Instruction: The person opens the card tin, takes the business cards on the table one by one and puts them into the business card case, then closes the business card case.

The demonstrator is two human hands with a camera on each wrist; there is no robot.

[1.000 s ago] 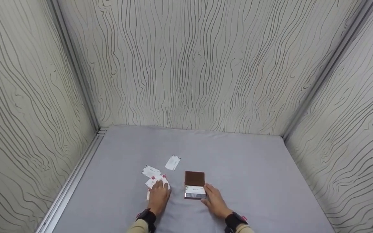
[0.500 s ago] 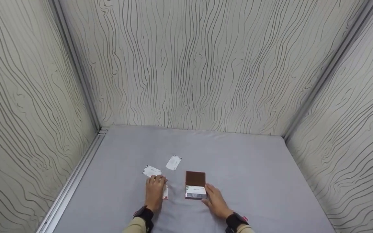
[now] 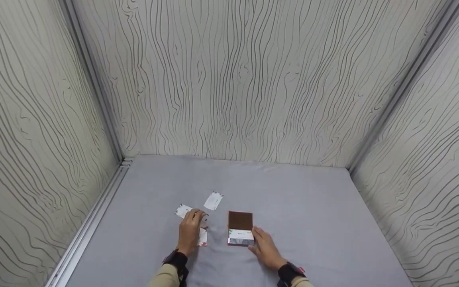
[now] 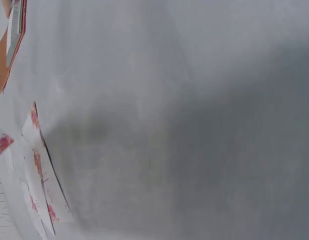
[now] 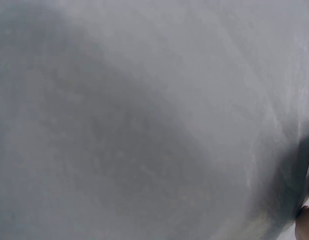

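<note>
In the head view my left hand (image 3: pixel 189 231) is raised a little over the loose cards at the left, its fingers curled and pinching a white card (image 3: pixel 204 220) with a printed edge. A red-patterned corner of a card (image 4: pixel 3 144) shows at the edge of the left wrist view. Below the hand lie white cards with red prints (image 3: pixel 203 237), overlapping in the left wrist view. My right hand (image 3: pixel 266 249) grips the right edge of a business card case (image 3: pixel 240 221), its brown lid up and a white card (image 3: pixel 239 234) inside.
Another white card (image 3: pixel 183 210) lies partly behind the left hand. Farther back is a single card (image 3: pixel 213 200) on the grey cloth-covered table (image 3: pixel 301 199). Patterned panels (image 3: pixel 229 79) stand at the back and both sides.
My left hand first lay flatter on the cards, then drew back with curled fingers and now sits slightly higher with a card. The right hand and the case stay put.
</note>
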